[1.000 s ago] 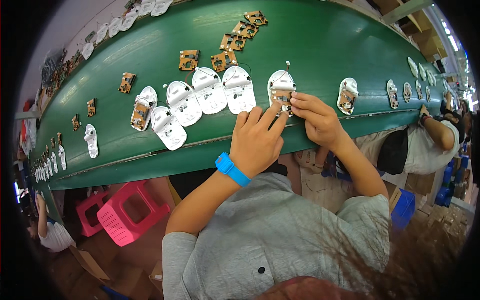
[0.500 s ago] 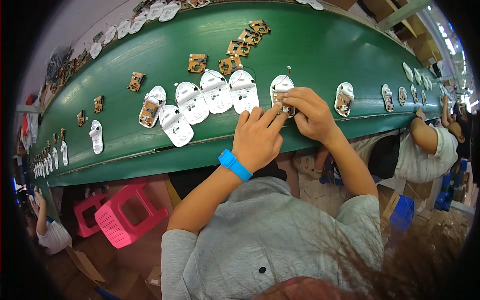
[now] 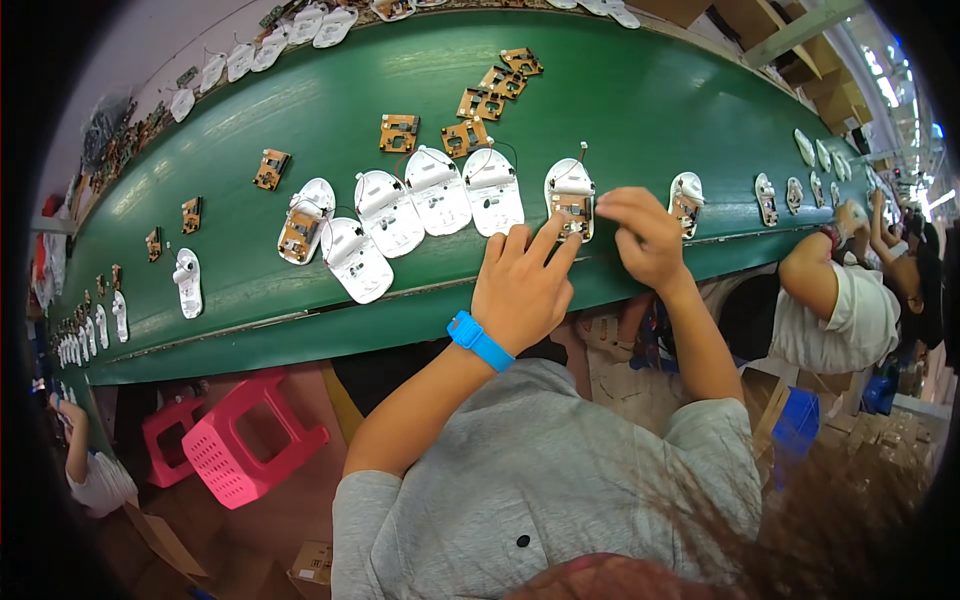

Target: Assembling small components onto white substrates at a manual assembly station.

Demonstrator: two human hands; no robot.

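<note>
A white oval plastic shell lies in front of me on the green belt. A brown circuit board sits in its lower part, and a thin wire with a small white connector rises from its far end. My left hand is open, fingers stretched forward, its fingertips at the board's lower left. Just right of the shell is my right hand, fingers bent, thumb apart from them, nothing visible in it. Left of these lie several white shells without boards and one shell with a board.
Loose circuit boards lie farther back on the green belt. Another shell with a board lies to the right. A pink stool stands below the belt at left. A co-worker sits along the belt at right.
My right hand has drawn off the circuit board to the right, uncovering more of it. My left hand's fingers stay at the board's lower edge. The view has shifted slightly.
</note>
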